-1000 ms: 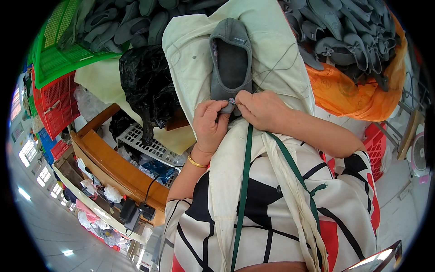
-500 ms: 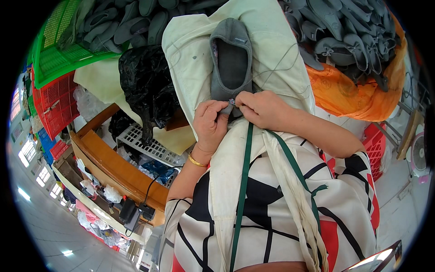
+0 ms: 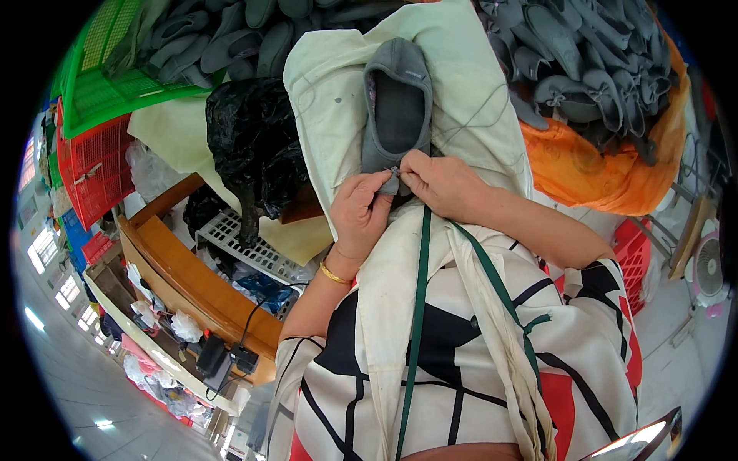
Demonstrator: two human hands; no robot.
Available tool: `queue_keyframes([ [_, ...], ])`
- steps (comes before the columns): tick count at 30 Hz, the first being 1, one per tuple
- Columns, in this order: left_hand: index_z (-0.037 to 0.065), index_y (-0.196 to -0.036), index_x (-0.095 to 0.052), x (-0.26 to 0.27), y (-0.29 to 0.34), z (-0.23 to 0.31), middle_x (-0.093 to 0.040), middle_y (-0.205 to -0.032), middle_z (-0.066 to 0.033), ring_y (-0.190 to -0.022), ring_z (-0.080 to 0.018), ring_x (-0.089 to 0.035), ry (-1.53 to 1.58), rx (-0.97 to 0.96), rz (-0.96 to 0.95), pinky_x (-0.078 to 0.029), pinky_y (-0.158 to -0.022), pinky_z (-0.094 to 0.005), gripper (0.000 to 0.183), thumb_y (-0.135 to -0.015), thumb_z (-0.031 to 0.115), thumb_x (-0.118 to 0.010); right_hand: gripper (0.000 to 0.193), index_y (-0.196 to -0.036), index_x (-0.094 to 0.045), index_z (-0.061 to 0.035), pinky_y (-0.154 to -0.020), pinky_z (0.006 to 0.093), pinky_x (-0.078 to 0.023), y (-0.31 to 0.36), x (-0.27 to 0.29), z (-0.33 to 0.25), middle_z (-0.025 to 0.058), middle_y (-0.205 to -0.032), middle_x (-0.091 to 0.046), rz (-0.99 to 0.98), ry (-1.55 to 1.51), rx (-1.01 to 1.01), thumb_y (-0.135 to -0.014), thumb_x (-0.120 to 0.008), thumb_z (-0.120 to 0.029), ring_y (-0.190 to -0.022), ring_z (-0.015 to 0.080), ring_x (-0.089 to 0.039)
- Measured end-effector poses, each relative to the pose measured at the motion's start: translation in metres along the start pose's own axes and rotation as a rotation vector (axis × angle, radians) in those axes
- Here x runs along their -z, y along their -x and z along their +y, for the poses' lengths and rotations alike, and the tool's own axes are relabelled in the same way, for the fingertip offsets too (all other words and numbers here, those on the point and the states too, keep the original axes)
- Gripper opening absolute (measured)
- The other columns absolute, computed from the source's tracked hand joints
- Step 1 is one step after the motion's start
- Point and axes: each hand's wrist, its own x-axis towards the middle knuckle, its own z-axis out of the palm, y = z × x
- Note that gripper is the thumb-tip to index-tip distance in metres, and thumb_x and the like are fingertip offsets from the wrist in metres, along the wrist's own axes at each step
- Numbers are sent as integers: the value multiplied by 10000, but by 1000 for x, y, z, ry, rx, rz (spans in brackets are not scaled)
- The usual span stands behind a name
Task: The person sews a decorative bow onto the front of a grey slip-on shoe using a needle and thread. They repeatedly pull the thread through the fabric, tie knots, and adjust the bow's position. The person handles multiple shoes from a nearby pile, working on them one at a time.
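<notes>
A grey slip-on shoe [image 3: 396,115] lies on a pale cloth [image 3: 327,138] over my lap, opening up, its near end toward me. At that end, my left hand [image 3: 359,215] is closed, thumb and forefinger pinching a small grey fabric piece [image 3: 390,185]. My right hand [image 3: 444,184] is closed in a pinch right beside it, touching the same spot; what its fingertips hold is too small to make out. A thin dark thread [image 3: 469,121] curls loosely over the cloth to the right of the shoe.
Piles of grey shoes [image 3: 565,46] fill an orange sack [image 3: 607,173] at far right and a green crate [image 3: 100,100] at far left. A black plastic bag [image 3: 254,138], a wooden drawer unit [image 3: 192,269] and a red crate [image 3: 92,165] stand left. At right is a fan [image 3: 709,265].
The shoe and cloth sit slightly farther right and lower in the picture. Both hands keep their pinch at the shoe's near end, with only a slight shift of the fingers.
</notes>
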Motion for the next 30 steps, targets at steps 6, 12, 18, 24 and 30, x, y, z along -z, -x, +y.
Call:
queue_keyframes([
  [6, 45, -1049, -710, -2, 1, -2, -666, -927, -112, -804, -267, -636, 80, -36, -27, -512, -690, -330, 355, -716, -77, -707, 140, -1039, -498, -59, -634, 404, -472, -10, 0, -2, 164, -761, -598, 28, -231, 16, -1007, -489, -196, -689, 374, -598],
  [12, 42, -1052, -715, -2, -1, -3, -658, -909, -104, -778, -251, -628, 43, -64, -7, -503, -672, -325, 341, -731, -72, -717, 112, -952, -572, -65, -621, 374, -472, -14, 16, -8, 114, -814, -603, 45, -50, 109, -968, -558, -175, -695, 318, -600],
  [18, 30, -1007, -718, 1, -4, -4, -657, -902, -96, -758, -244, -629, -1, -145, -32, -501, -663, -319, 299, -723, -61, -735, 98, -892, -592, -66, -596, 358, -471, -19, 8, -18, 79, -793, -565, 158, 67, 237, -925, -619, -154, -699, 300, -594],
  [24, 45, -995, -709, -1, -7, -9, -644, -869, -90, -744, -270, -617, 15, -177, -79, -500, -643, -352, 330, -683, -59, -727, 170, -876, -560, -74, -541, 332, -466, -43, 8, -40, 61, -788, -581, 302, -179, 312, -968, -600, -211, -668, 213, -623],
  [30, 54, -1025, -708, 5, -12, 1, -645, -851, -100, -740, -272, -621, 25, -37, -125, -499, -633, -346, 315, -726, -45, -721, 200, -1006, -531, -92, -449, 252, -446, -30, 84, -38, 27, -696, -616, 15, -911, -188, -1045, -484, -282, -492, 120, -540],
])
